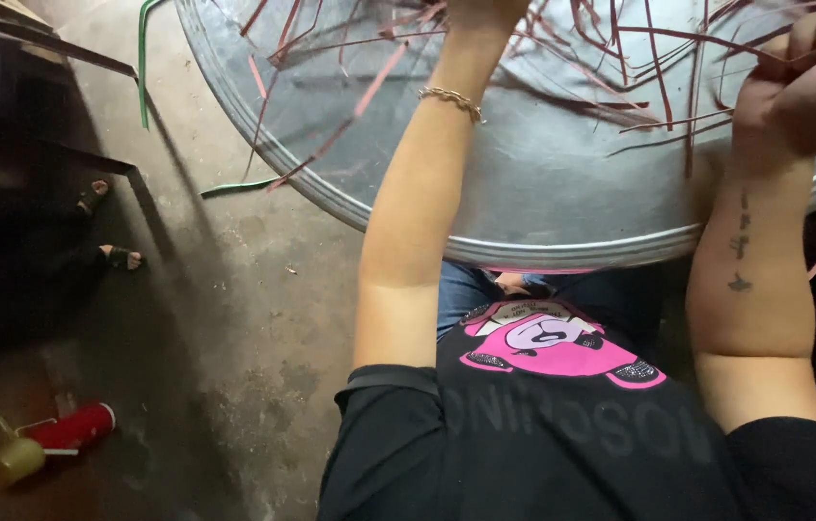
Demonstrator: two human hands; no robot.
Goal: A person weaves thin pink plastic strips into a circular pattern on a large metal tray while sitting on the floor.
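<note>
Over the round metal tray (543, 207), both arms reach up toward the top edge of the shot, so a lot gets cut off. Left hand (485, 10) is mostly out of frame past the chain bracelet (451, 99), so can't tell if it's open or closed. Right hand (808, 77) at the tray's right side is curled into a fist pinching a few reddish strips (659, 68); its fingertips run off the corner. More of those strips lie scattered across the tray, tangled, hard to count. A couple of green strips (143, 58) hang off the tray's left rim down toward the concrete floor (234, 318). Left of the tray it's really dark: someone's sandalled feet (109, 227) under a chair, barely readable. Below those, a red cup (75, 426) and a yellowish thing beside it, too blurry to identify.
</note>
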